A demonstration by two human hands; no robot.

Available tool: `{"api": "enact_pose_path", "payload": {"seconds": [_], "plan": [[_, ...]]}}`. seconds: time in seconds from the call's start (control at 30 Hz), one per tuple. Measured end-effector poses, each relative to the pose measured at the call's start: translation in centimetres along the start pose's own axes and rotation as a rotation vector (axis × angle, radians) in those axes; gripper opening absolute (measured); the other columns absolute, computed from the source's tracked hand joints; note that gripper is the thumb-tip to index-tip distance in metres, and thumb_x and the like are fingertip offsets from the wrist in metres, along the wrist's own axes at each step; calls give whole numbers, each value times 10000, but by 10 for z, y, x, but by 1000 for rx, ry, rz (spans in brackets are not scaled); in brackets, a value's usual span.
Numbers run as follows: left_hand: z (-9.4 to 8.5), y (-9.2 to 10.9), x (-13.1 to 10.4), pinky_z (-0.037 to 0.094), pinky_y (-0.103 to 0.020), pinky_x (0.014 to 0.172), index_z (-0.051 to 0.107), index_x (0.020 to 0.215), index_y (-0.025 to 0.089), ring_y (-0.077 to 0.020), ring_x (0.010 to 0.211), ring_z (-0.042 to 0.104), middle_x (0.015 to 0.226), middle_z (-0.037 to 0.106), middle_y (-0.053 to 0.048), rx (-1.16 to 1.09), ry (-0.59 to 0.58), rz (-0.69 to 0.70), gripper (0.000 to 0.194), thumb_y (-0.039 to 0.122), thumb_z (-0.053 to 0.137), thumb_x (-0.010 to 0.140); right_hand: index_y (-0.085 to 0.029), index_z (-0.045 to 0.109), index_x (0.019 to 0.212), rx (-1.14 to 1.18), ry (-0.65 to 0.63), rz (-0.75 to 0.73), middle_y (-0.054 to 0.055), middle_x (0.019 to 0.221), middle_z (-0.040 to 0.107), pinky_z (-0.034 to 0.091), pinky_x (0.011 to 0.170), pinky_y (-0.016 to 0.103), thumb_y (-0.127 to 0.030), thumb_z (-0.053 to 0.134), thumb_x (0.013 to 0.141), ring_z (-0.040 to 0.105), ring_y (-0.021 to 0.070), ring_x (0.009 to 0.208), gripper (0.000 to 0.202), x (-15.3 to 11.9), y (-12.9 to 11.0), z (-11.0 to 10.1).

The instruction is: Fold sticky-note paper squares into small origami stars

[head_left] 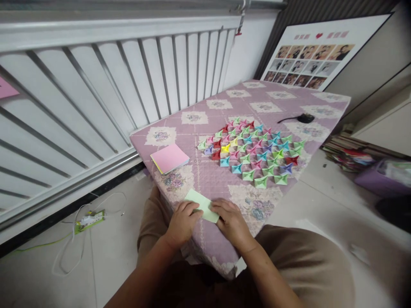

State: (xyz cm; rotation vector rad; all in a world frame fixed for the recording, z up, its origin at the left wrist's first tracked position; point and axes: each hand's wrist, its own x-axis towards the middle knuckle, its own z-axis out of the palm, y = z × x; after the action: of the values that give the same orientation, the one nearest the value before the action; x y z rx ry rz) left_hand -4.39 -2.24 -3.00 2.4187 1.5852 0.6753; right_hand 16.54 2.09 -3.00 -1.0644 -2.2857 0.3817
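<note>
A pale green sheet of origami paper (203, 205) lies on the near corner of the table, between my two hands. My left hand (183, 220) grips its left end, with thumb and fingers on the paper. At the right end, my right hand (231, 220) holds the other edge, fingers over the top and thumb near the lower side. Beyond my left hand rests a stack of coloured paper (171, 158), pink on top. Several small folded paper pieces (245, 159) in green, pink, blue, red and yellow stand in rows farther right.
A purple floral tablecloth (205, 171) covers the table. Behind it runs a white radiator (180, 68). A black object with a cable (305, 118) lies at the far right. A photo board (308, 55) leans at the back; a power strip (91, 219) sits on the floor.
</note>
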Motion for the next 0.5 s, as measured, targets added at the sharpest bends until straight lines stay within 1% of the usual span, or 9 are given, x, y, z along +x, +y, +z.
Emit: {"api": "enact_pose_path", "payload": {"seconds": [0.13, 0.27, 0.37, 0.5], "plan": [[1, -1, -1, 341, -433, 1007, 671, 1078, 289, -236, 1135, 443, 1182, 592, -39, -37, -1, 4, 271, 166, 525, 886, -234, 672, 981, 29, -26, -8, 61, 1119, 655, 408, 932, 435, -107, 572, 757, 534, 241, 1130, 277, -1, 2, -2], [3, -2, -2, 330, -443, 1026, 678, 1058, 291, -233, 1147, 438, 1186, 594, -31, -38, -4, 1, 277, 151, 521, 880, -235, 666, 958, 63, -63, -16, 60, 1125, 647, 406, 934, 431, -195, 594, 812, 525, 238, 1133, 168, 1, 2, -8], [4, -1, -3, 312, -463, 1041, 684, 1040, 289, -231, 1149, 439, 1168, 609, -25, -65, 28, -11, 294, 122, 507, 876, -230, 671, 926, 71, -65, 16, 60, 1051, 656, 418, 909, 402, -268, 557, 870, 557, 219, 1053, 133, 6, -1, -12], [4, -1, -4, 300, -462, 1058, 689, 1015, 260, -219, 1148, 458, 1134, 631, -31, -92, 47, -22, 327, 75, 462, 871, -216, 673, 850, 13, -58, 112, 60, 939, 642, 424, 817, 355, -326, 531, 893, 566, 200, 906, 185, 12, -6, -13]]}}
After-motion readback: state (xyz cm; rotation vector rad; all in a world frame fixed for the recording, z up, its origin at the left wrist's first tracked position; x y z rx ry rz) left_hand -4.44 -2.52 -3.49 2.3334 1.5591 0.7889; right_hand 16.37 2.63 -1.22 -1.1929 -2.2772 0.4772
